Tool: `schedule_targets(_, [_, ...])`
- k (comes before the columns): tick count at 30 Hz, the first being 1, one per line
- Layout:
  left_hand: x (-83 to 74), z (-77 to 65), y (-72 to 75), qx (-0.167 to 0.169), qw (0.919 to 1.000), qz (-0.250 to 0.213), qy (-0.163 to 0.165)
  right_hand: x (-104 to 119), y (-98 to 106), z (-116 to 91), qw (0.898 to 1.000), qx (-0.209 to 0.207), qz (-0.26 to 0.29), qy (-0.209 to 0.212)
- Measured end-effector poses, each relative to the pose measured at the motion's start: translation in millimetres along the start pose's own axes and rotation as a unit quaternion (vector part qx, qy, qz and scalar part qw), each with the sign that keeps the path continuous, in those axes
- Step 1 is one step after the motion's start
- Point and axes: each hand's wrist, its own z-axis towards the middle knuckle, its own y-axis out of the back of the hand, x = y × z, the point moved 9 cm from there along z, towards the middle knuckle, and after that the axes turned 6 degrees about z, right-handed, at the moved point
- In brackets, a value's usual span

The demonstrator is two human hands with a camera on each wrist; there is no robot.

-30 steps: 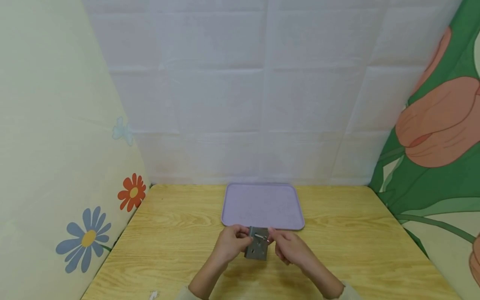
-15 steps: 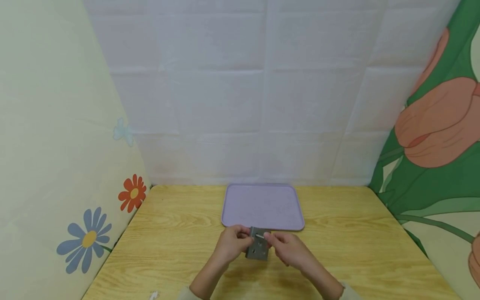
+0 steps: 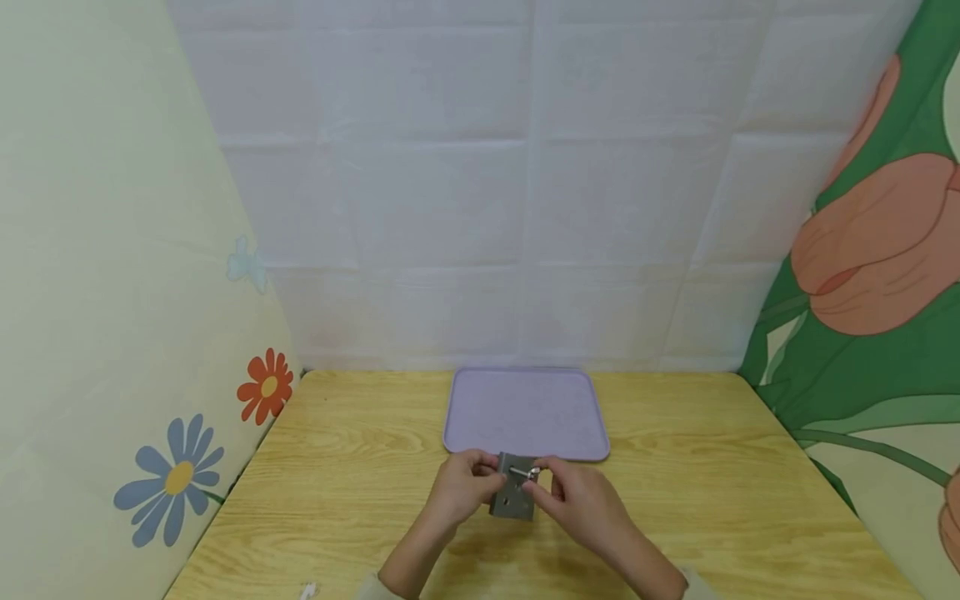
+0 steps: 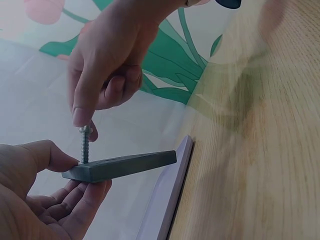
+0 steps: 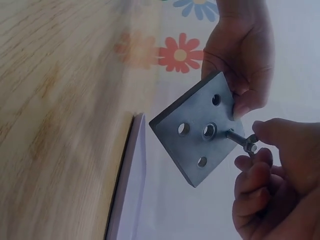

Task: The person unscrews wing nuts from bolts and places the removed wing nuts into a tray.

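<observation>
My left hand (image 3: pixel 461 485) grips the edge of a grey metal plate (image 3: pixel 513 504), thumb on the near face and fingers behind. Several round holes show in the plate (image 5: pixel 192 142) in the right wrist view. A threaded bolt (image 4: pixel 84 147) stands out from the plate near the left thumb, roughly square to its face. Near the bolt's free end sits a small wing nut (image 5: pixel 250 143). My right hand (image 3: pixel 588 504) has its thumb and forefinger at either side of this wing nut, pinching it. Both hands hold the parts above the table.
A lilac tray (image 3: pixel 525 412) lies on the wood-grain table (image 3: pixel 360 467), just beyond the hands. A small white item (image 3: pixel 307 591) lies at the near left, partly cut off. Cloth hangings stand at the back and both sides.
My right thumb and fingers have shifted around the wing nut: they covered the bolt's end half a second ago, and now spread to its two sides. The left hand and plate stay nearly still.
</observation>
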Motion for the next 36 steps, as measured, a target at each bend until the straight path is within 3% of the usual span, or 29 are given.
schedule_targets(8, [-2.6,0.0,1.3,0.002,1.0,0.0,-0.003,14.8,5.7,-3.5,0.993,-0.038,-0.078,0.086])
schedule_targets(12, [-2.2,0.3,1.0,0.004,1.0,-0.003,-0.003,24.4,8.7,-6.7,0.982,-0.066,-0.103,0.143])
schedule_targets(15, [-2.2,0.5,0.6,0.004,1.0,-0.005,-0.005,27.2,10.4,-7.5,0.979,-0.075,-0.102,0.158])
schedule_targets(18, [-2.4,0.5,0.1,0.003,0.9999,-0.007,-0.006,16.2,8.6,-3.1,0.993,-0.044,-0.04,0.098])
schedule_targets(20, [-3.1,0.5,0.0,0.001,0.9999,-0.01,-0.01,2.1,5.6,0.6,0.999,-0.014,0.032,0.021])
schedule_targets(21, [-3.3,0.5,-0.1,0.0,0.9999,-0.011,-0.011,-5.8,2.5,1.8,0.997,0.004,0.077,-0.024])
schedule_targets(24, [-3.3,0.6,-0.2,-0.003,0.9999,-0.01,-0.012,-24.8,-9.7,0.8,0.967,0.059,0.208,-0.137])
schedule_targets(28, [-1.1,1.6,-1.1,-0.003,0.9999,-0.004,-0.012,-32.0,-27.7,-4.0,0.917,0.139,0.313,-0.203])
schedule_targets(31, [0.5,2.0,-1.9,-0.002,0.9999,0.0,-0.01,-32.3,-33.3,-5.3,0.905,0.164,0.33,-0.214])
schedule_targets(36, [0.3,1.9,-2.1,0.0,0.9999,-0.002,-0.017,-35.2,-35.1,-6.6,0.907,0.16,0.314,-0.231])
